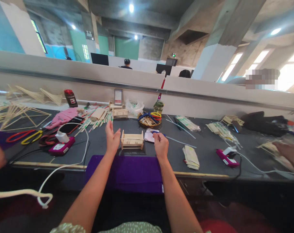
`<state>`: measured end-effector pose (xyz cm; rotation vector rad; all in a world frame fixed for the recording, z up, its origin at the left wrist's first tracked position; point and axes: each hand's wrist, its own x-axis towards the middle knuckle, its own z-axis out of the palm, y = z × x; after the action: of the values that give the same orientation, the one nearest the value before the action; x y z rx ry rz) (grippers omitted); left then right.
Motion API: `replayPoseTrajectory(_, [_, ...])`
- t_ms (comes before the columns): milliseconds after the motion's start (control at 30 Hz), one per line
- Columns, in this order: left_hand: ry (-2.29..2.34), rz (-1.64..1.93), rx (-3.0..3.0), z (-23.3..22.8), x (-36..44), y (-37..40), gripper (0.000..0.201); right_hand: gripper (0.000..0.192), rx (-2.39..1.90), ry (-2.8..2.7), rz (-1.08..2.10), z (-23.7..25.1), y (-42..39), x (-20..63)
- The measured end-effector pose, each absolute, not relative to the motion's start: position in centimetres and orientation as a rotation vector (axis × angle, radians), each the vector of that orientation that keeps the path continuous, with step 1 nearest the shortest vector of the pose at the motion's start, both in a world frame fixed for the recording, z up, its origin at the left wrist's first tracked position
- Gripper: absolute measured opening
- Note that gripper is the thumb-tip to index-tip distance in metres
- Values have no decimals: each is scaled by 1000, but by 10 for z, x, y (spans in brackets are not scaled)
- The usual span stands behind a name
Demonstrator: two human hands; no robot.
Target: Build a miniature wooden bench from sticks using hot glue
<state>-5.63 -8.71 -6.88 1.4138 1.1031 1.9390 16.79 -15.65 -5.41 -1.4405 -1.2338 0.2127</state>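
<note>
A small model bed frame of pale wooden sticks stands on the dark table, just beyond a purple cloth that hangs over the front edge. My left hand is open beside the frame's left end, fingers up and spread, not touching it. My right hand rests on the table to the frame's right, fingers curled, its fingertips on a white packet with a blue item on it. Whether it grips anything I cannot tell.
A basket of sticks with coloured scissors sits behind. Two more stick models, a phone, red and yellow scissors, a pink charger with white cable, stick packets and a glue gun surround. Other people's hands show at both edges.
</note>
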Motion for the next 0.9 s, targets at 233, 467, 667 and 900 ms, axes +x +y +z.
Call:
replayPoseTrajectory(233, [1047,1633,1690,-12,-61,-105,35,28,-1347,-1404,252,-16,-164,167])
replayPoseTrajectory(467, [697,1653,1816,18,-21,-133,54,51,-906,-1266,608,9,-151,121])
replayPoseTrajectory(667, [712,1628,2103,26,-3,-120,78,74,-664,-1211,1014,53,-164,74])
replayPoseTrajectory(900, [1335,1751,1740,-44,-64,-91,48,30,-1073,-1317,545,7,-178,153])
